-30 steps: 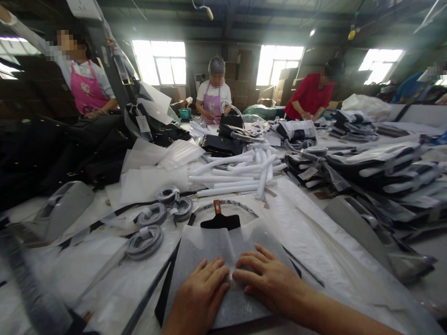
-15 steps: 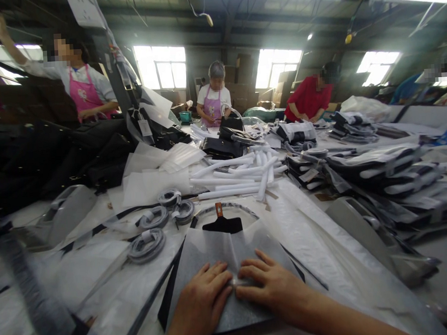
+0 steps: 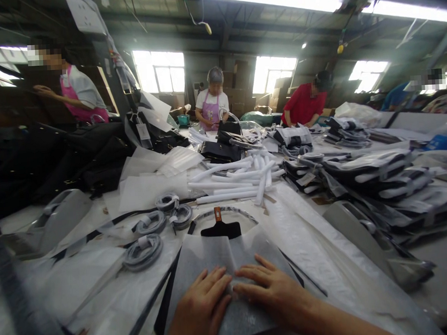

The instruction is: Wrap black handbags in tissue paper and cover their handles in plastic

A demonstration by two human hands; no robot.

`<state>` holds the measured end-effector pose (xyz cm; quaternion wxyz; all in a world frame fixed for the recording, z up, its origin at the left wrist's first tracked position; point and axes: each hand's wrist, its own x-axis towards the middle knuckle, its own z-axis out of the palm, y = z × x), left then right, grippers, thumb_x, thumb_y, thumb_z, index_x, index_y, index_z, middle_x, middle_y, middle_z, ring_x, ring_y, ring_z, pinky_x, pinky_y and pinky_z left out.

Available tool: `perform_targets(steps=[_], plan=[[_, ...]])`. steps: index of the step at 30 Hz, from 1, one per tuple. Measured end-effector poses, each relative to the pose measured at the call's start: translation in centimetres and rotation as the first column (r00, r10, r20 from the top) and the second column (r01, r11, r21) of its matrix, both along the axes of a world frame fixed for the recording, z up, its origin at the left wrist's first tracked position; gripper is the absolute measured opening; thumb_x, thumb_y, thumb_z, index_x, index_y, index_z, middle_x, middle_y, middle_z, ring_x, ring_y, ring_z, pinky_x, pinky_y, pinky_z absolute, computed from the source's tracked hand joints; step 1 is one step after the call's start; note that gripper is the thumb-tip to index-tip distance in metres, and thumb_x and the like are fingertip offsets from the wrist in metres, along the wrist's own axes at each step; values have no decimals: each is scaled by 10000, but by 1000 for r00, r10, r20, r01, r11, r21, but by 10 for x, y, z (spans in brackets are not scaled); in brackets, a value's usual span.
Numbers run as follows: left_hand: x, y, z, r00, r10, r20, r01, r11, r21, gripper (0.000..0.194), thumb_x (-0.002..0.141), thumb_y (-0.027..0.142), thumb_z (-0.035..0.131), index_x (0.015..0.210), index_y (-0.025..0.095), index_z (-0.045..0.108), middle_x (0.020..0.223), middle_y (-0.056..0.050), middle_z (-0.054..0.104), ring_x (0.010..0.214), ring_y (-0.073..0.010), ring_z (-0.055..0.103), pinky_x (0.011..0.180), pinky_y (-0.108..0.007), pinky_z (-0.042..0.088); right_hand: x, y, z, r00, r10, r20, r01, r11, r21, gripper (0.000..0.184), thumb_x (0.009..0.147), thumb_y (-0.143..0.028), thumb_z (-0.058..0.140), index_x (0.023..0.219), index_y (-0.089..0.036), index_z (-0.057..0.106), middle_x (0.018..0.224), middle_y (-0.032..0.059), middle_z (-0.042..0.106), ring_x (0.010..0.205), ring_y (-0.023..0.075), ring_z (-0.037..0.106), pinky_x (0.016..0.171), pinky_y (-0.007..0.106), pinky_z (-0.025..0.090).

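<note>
A black handbag (image 3: 161,310) lies flat on the table in front of me, mostly covered by a translucent sheet (image 3: 203,253). On the sheet's left half rests my left hand (image 3: 204,301), its fingers stretched out towards the middle crease. My right hand (image 3: 265,288) lies flat on the right half, fingers spread and pointing left. The fingertips of both hands nearly meet at the crease. Beyond the sheet, a black flap with a brown tab (image 3: 217,215) and a wrapped curved handle (image 3: 244,212) stick out.
Wrapped strap coils (image 3: 143,251) lie to the left, with a grey tape dispenser (image 3: 63,213) beyond them. White foam tubes (image 3: 228,185) are heaped ahead. Black bags (image 3: 58,161) pile up at far left, wrapped bags (image 3: 388,174) at right. A second dispenser (image 3: 377,244) stands at right. Several co-workers stand beyond.
The camera view has tilted and shifted slightly. Both my hands stay on the sheet, with the right one slightly changed in position. The co-worker at left has lowered a raised arm.
</note>
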<state>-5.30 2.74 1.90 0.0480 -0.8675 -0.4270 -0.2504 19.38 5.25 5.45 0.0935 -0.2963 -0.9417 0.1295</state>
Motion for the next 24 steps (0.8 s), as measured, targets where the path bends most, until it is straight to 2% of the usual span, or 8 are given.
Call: perform_targets(steps=[5,10,12,14,17,20,22,24], plan=[[-2,-1,0,991,-50,-123,67,988,141,262,955,256,512,1169,219,659,1197,-4,717,1079,-209,696,882,-385,615,-2,1,6,997,26,67,-22,998,-63,412,1014,-212,415,1415,-248,505,1407,92,589,1348,267,494,1168,581,276],[-1,1,7,975,-74,-207,105,984,143,266,922,201,526,1140,221,677,1185,25,722,1073,-204,698,875,-366,620,-2,6,17,990,83,115,-67,987,-144,531,926,-182,500,1451,-255,462,1494,106,494,1409,304,405,1185,607,193],[-2,3,8,967,-85,-239,123,981,151,257,927,290,552,1140,218,677,1178,24,727,1052,-195,707,861,-334,616,-2,8,24,990,75,118,-53,981,-185,518,943,-198,491,1454,-278,458,1494,90,496,1418,282,395,1198,583,177],[-4,5,8,958,-108,-267,161,970,185,362,929,457,554,1157,201,671,1168,3,735,1047,-183,705,868,-288,592,-1,10,32,990,69,122,-37,969,-246,493,993,-278,462,1482,-317,414,1512,60,476,1433,261,371,1210,561,165],[-7,3,4,957,-103,-272,181,943,279,550,918,618,486,1199,175,653,1197,-30,725,1121,-160,654,1085,-263,417,2,12,36,990,85,110,-46,946,-321,569,1012,-451,447,1544,-346,272,1566,41,396,1461,263,316,1218,561,137],[-6,-3,-4,977,-30,-211,101,939,329,488,947,539,481,1224,171,646,1236,-31,707,1178,-156,608,1232,-324,142,6,12,34,993,87,76,-58,944,-325,629,1003,-487,459,1559,-341,205,1582,40,363,1470,268,292,1219,569,122],[-5,-7,-10,986,4,-168,50,946,322,429,951,468,494,1226,179,650,1237,-27,706,1180,-158,607,1243,-338,93,7,12,33,995,85,59,-62,948,-311,623,1006,-463,465,1559,-335,208,1576,43,374,1470,267,291,1218,568,129],[-3,-10,-18,986,6,-167,53,937,346,430,961,471,469,1212,180,662,1214,-31,717,1147,-167,631,1244,-344,109,8,12,33,994,94,61,-72,953,-296,624,1009,-436,470,1561,-333,197,1577,53,369,1467,266,295,1217,563,146]])
